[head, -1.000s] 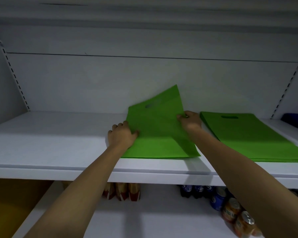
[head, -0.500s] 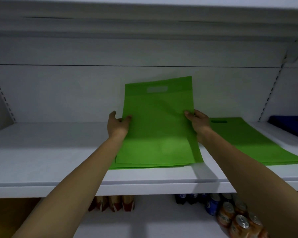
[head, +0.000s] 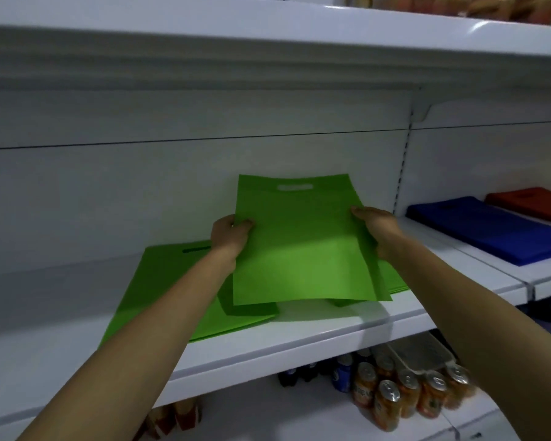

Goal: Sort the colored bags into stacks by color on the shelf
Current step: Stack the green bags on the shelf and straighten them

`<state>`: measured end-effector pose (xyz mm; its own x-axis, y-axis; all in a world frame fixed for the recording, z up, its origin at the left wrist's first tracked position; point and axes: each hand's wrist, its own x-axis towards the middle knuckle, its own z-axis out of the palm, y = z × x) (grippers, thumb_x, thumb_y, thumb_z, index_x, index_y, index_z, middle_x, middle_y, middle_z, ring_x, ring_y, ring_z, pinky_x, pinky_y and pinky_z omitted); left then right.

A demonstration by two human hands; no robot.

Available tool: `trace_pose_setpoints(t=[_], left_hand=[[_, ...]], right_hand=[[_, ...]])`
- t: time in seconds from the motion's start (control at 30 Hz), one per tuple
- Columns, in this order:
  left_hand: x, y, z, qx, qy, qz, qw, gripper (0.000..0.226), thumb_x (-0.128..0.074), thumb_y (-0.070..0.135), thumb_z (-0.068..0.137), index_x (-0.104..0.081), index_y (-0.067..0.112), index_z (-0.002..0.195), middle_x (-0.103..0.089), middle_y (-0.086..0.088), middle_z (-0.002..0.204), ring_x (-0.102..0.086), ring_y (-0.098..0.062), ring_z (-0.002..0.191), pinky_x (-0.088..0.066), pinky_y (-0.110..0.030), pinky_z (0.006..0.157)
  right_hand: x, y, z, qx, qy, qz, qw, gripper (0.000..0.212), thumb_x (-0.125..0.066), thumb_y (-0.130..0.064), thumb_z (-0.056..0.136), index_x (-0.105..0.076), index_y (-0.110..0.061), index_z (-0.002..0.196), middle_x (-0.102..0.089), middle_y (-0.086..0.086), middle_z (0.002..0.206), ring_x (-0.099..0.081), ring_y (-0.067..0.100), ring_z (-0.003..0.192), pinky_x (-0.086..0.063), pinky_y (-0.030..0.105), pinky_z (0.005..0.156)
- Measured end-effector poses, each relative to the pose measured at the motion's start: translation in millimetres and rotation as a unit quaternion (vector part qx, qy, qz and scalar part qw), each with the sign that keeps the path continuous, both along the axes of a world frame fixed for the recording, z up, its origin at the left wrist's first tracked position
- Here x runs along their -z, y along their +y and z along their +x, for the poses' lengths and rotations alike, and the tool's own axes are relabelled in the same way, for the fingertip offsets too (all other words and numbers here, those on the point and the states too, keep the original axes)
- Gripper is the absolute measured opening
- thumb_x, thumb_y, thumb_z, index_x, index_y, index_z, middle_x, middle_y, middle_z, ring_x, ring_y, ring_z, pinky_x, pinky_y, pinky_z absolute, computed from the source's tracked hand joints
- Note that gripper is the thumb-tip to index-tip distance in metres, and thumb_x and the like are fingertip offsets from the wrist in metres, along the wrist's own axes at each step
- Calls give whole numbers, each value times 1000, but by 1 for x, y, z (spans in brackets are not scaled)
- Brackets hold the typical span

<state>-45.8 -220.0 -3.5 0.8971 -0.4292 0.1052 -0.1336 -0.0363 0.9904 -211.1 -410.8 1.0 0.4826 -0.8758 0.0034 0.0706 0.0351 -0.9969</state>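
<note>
Head | left hand [head: 230, 232] pinches green bag [head: 303, 249] | right hand [head: 376, 226] grips it

The raised green bag [head: 299, 249] looks like thin, matt cloth, smooth and limp. The green stack [head: 159, 288] at its 8 o'clock and the blue bags [head: 497, 230] and red bags [head: 528, 202] at 3 o'clock share that dull finish. The shelf [head: 299, 342] looks like smooth white painted metal, faintly glossy. The cans [head: 392, 405] at 5 o'clock have shiny metal tops.
</note>
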Motion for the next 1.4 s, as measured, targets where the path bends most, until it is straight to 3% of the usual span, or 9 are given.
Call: trace_pose_setpoints(t=[0.13,0.33,0.5,0.67,0.93,1.07,1.2,1.4], left_hand=[[-3,-27,-10,16,22,-3,1000,29,-63,10,89,-65,3,118,-66,-11,113,-65,-27,94,-50,-31,79],[-4,-64,-26,19,-10,8,1000,27,-63,9,88,-67,3,114,-67,-11,113,-65,-29,100,-52,-37,89],[0,-88,-42,17,-30,17,999,23,-60,7,88,-68,6,110,-67,-12,107,-63,-25,92,-52,-34,84],[6,-107,-47,4,-19,1,1000,17,-57,6,90,-66,12,104,-63,-7,99,-60,-22,89,-50,-31,80],[20,-118,-45,-26,-20,38,999,18,-56,8,92,-66,9,106,-63,-7,98,-60,-21,86,-47,-24,69],[36,-119,-41,-39,-47,103,993,23,-61,15,89,-66,9,111,-64,-4,105,-61,-21,93,-48,-27,80],[55,-121,-41,-31,-49,141,988,34,-67,29,72,-65,17,103,-69,-9,110,-66,-26,97,-54,-43,89],[63,-122,-55,-50,-92,213,971,33,-64,24,84,-59,19,116,-64,-4,118,-62,-25,103,-50,-34,88]], right_hand=[[3,-20,-28,5,20,27,999,37,-68,-24,88,-57,-10,120,-65,9,113,-63,28,98,-53,38,83],[-1,-49,-56,18,64,-3,998,26,-67,-14,89,-62,-6,113,-66,10,86,-64,23,70,-53,31,60],[-1,-80,-68,19,68,-15,997,33,-70,-14,86,-62,-1,116,-68,17,102,-67,27,77,-56,35,69],[5,-103,-72,-20,67,0,998,22,-68,-16,87,-63,-5,106,-68,13,92,-67,24,73,-53,29,58],[21,-135,-55,-77,91,-29,992,23,-68,-9,87,-63,-6,109,-66,12,97,-66,22,77,-53,29,66],[37,-147,-48,-71,124,-73,987,20,-72,-12,83,-68,-5,102,-68,16,102,-66,26,83,-55,33,77],[45,-159,-48,-72,161,-112,978,15,-72,-13,83,-69,-4,95,-68,15,96,-62,19,71,-51,26,67],[54,-172,-47,-84,223,-165,957,16,-73,-18,83,-69,-7,93,-66,11,96,-61,20,78,-52,31,79]])
